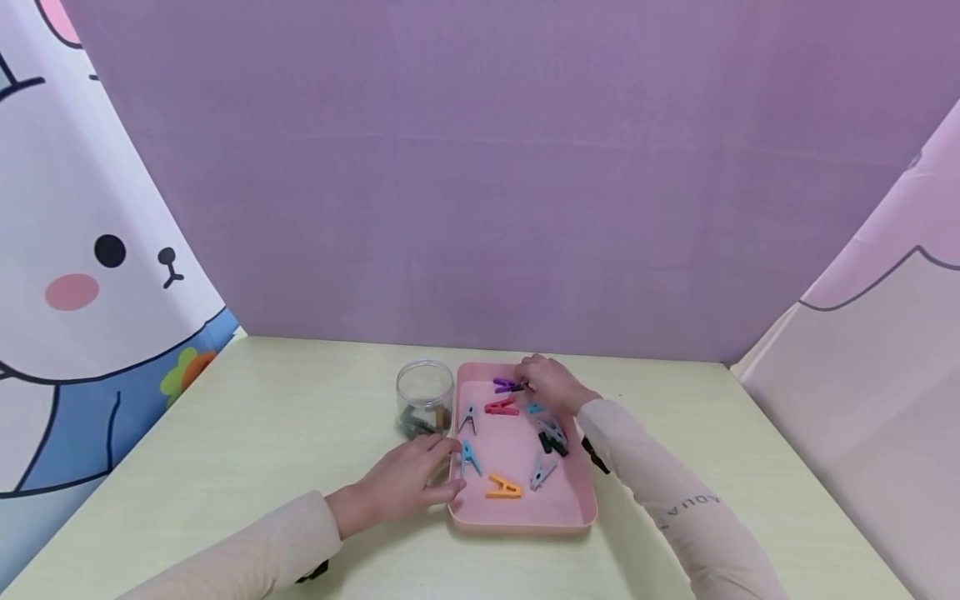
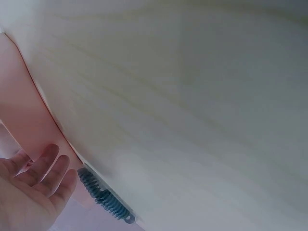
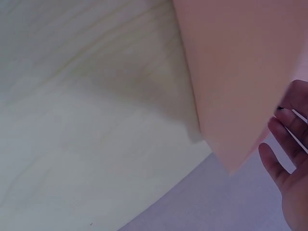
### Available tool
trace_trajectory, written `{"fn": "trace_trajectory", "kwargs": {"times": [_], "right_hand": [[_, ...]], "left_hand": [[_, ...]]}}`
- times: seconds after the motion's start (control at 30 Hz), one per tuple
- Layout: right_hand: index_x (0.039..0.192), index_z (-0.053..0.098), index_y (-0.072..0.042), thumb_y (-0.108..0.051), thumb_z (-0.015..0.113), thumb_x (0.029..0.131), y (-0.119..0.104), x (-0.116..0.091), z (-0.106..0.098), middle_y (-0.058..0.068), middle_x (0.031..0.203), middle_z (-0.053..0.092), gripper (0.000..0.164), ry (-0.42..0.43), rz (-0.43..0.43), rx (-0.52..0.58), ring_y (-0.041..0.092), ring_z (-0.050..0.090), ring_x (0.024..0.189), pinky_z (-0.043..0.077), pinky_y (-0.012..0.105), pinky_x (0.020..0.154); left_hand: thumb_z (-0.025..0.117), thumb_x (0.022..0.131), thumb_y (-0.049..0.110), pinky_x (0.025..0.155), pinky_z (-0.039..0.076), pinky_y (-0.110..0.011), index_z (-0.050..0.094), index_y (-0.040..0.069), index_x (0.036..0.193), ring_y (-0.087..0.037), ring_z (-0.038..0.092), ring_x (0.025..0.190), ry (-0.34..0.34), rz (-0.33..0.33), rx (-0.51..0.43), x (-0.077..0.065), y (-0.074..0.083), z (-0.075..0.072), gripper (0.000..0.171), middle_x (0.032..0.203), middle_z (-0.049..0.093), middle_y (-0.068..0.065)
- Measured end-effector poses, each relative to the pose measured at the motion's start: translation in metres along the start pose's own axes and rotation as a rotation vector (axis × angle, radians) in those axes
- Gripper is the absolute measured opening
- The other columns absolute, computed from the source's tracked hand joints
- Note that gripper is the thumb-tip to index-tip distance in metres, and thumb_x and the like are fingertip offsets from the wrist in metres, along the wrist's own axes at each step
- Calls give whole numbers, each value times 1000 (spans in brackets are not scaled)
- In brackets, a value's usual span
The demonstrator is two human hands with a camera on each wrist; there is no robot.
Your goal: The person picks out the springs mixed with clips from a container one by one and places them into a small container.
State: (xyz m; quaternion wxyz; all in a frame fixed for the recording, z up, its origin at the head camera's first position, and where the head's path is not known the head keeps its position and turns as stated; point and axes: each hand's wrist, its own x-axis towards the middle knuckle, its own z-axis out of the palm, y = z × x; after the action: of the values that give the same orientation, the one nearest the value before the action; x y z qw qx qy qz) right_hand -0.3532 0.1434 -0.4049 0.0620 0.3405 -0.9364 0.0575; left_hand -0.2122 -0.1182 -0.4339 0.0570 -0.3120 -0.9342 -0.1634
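A pink tray (image 1: 491,525) holds several clothespins. My right hand (image 1: 551,383) reaches over its far right corner and pinches a black clothespin (image 1: 518,387) between thumb and fingers, close to a purple clothespin (image 1: 502,382). In the right wrist view, only a small dark bit shows at the fingertips. My left hand (image 1: 408,482) rests at the tray's left rim with relaxed, spread fingers, holding nothing. Nearest to it lies a light blue clothespin (image 1: 469,457). A yellow clothespin (image 1: 503,487) and a red clothespin (image 1: 502,406) lie further in.
A clear open jar (image 1: 425,383) with dark pieces and a brown piece inside stands against the tray's left side. Beyond my left fingertips, the left wrist view has a dark coiled piece (image 2: 103,195). A purple cloth wall (image 1: 480,208) rises behind the pale table (image 1: 300,417).
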Motion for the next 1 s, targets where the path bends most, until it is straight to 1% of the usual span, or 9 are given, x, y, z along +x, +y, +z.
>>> {"fn": "trace_trajectory", "kwargs": {"times": [0.27,0.47,0.67,0.9,1.0], "right_hand": [[95,66,-5,0,62,79,2,-3,-12,7,92,63,17,49,-31,46,17,57,80,52,32,72],[95,65,-8,-2,61,81,0,-2,-20,5,92,63,15,73,-62,59,17,57,84,52,31,74],[96,65,-8,-3,63,80,-14,-1,-33,5,95,63,16,80,-103,119,19,57,87,51,34,77],[94,66,-10,-5,65,80,-32,1,-41,2,94,62,15,86,-167,63,16,56,87,51,30,78],[94,66,-9,-4,65,80,-40,2,-44,3,94,63,15,91,-191,69,18,57,88,51,31,79]], "left_hand": [[50,85,55,87,50,-36,53,17,120,-15,56,101,0,-1,-6,1,1,0,52,112,59,0],[51,85,53,84,51,-35,54,16,117,-14,57,98,17,15,-4,1,1,0,49,108,59,0],[51,85,53,83,51,-35,54,16,116,-14,57,97,15,19,-7,1,1,0,48,107,59,0],[53,85,52,85,51,-35,53,17,118,-14,56,98,4,0,-10,1,1,0,48,110,59,0],[53,84,52,86,50,-35,53,17,118,-15,56,100,-4,-8,-12,2,1,0,49,111,59,0]]}}
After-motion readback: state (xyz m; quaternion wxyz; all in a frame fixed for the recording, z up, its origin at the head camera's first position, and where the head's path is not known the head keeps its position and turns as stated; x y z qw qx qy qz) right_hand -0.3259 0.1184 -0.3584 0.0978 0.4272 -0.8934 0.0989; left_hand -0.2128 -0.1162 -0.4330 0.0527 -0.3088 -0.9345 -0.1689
